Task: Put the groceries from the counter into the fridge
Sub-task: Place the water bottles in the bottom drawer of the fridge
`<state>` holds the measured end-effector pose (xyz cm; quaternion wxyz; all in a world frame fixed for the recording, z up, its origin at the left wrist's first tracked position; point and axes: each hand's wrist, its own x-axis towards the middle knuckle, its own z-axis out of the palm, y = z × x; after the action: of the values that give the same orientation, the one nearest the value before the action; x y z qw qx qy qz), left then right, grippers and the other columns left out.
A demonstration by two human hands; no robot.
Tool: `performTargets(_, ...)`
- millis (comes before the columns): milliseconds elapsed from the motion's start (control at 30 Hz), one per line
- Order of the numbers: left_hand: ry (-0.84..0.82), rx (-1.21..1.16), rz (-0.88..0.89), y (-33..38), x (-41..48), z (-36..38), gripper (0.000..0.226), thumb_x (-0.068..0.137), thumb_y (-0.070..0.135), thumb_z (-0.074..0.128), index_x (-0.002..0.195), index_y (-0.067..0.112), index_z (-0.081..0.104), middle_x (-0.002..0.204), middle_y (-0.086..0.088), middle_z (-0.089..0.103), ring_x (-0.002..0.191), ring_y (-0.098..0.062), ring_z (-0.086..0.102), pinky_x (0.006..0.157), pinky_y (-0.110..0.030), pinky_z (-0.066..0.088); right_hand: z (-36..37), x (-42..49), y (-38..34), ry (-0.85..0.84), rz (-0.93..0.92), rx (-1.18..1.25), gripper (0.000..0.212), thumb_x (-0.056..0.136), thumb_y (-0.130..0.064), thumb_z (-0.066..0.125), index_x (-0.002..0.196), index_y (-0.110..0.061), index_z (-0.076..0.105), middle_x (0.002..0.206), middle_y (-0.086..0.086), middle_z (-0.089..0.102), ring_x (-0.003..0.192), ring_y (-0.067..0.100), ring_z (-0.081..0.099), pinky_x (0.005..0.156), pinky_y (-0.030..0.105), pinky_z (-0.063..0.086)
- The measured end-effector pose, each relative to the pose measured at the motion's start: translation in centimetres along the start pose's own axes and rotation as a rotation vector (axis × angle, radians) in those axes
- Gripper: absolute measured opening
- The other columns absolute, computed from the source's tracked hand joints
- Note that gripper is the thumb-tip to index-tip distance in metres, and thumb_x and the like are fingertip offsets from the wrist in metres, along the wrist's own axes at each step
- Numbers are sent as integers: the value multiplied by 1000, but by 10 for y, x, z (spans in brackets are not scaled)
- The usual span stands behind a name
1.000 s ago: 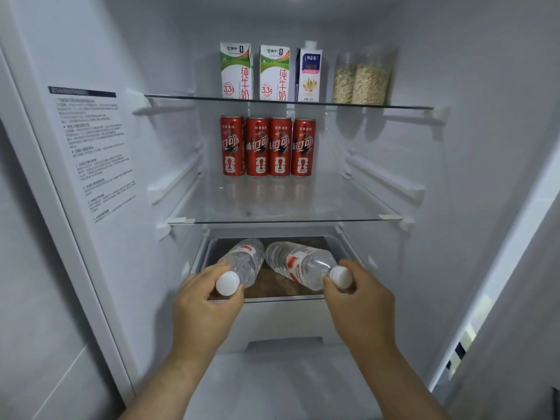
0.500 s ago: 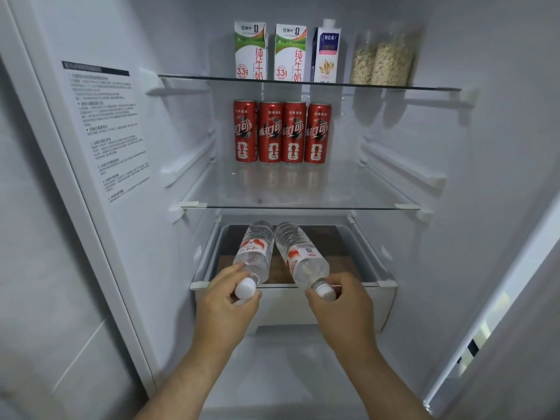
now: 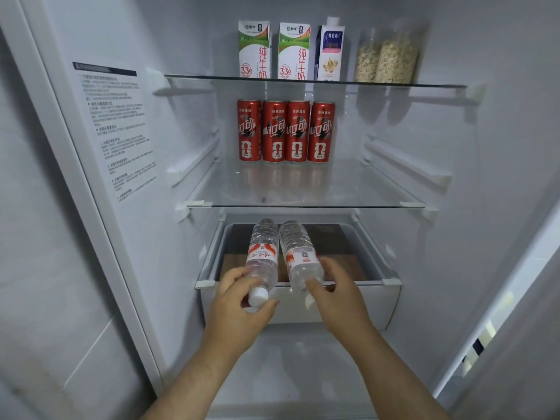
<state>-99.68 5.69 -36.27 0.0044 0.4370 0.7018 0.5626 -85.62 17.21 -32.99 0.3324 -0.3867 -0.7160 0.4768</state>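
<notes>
Fridge open. Landmark: the clear drawer (image 3: 378,301) low in the compartment.

Two water bottles lie side by side over the drawer's left half, bases pointing toward its back and cap ends out over its front rim. Left bottle (image 3: 263,256) shows its white cap. The right bottle (image 3: 300,256) has its cap hidden behind fingers. Cannot tell whether the bases rest on the drawer floor.

Left grip (image 3: 239,301) is clamped round the left bottle's neck, just in front of the drawer rim. Right grip (image 3: 336,295) is clamped on the right bottle's shoulder, at the same rim.

Handling, by judgement: both look full, so fairly heavy for their size. The walls are thin and will dent under a hard squeeze. The bodies are smooth and round — likely to roll once let go. The neck or the labelled waist should be the stiffest hold. Lay them flat, side against side.

Above the drawer: a glass shelf (image 3: 303,205) with four red cans (image 3: 286,131) — higher up, cartons (image 3: 274,50) and jars (image 3: 388,56).
</notes>
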Motion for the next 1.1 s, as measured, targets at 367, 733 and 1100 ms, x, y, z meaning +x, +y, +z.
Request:
performTargets(367, -50, 44, -45, -4, 38, 3, 42, 84, 17, 74, 125, 19, 66, 120, 16, 56, 109, -2, 55, 91, -15, 45, -1, 35, -6, -204, 21, 43, 50, 93, -21, 66, 140, -31, 52, 125, -8, 63, 106, 6, 61, 93, 31, 52)
performTargets(733, -17, -56, -234, -3, 58, -4, 39, 84, 11, 72, 121, 21, 67, 107, 19, 62, 98, -5, 63, 83, -16, 48, 14, 66, -5, -279, -18, -24, 52, 92, -23, 69, 140, -30, 52, 129, -8, 63, 108, 6, 61, 88, 25, 49)
performTargets(1100, 50, -92, -308, -6, 80, -3, 41, 90, 5, 61, 130, 16, 62, 122, 6, 62, 107, -9, 56, 89, -18, 43, 35, 100, -9, -352, -23, -39, 56, 93, -25, 66, 145, -26, 45, 138, -5, 57, 116, 10, 56, 88, 22, 46)
